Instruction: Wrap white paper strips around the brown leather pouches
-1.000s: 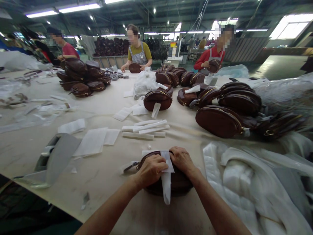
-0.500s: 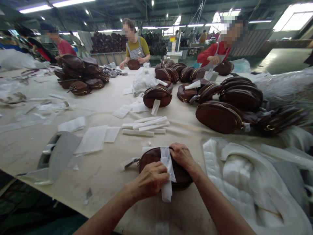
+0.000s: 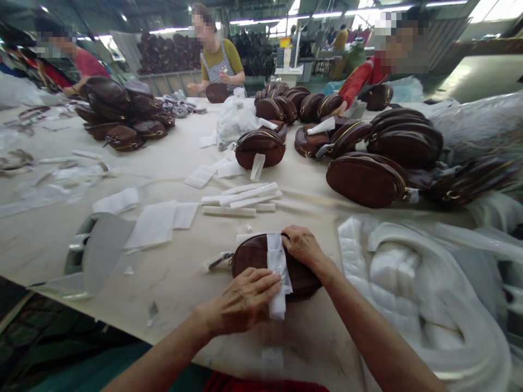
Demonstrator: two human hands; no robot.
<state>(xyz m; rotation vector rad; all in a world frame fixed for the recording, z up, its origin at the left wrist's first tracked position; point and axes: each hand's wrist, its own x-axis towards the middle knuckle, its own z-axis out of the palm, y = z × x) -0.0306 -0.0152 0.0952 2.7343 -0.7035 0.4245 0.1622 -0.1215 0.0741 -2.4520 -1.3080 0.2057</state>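
Observation:
A dark brown oval leather bag lies on the table in front of me, its zipper pull wrapped in clear plastic at the left end. A white wrapping strip runs across the bag's middle and hangs past its near edge. My left hand rests flat, fingers stretched over the strip and the bag's near left side. At the far edge, just right of the strip, my right hand grips the bag, its fingers curled over the rim.
White strips and paper sheets lie beyond and left. Piles of brown bags stand farther back, with another pile at left. White foam wrapping covers the right. A grey curved piece sits left. Several people work across the table.
My left hand has gone from bent fingers at the strip to fingers laid out flat on it. My right hand keeps its hold. Across the table, the red-sleeved person reaches toward the bags.

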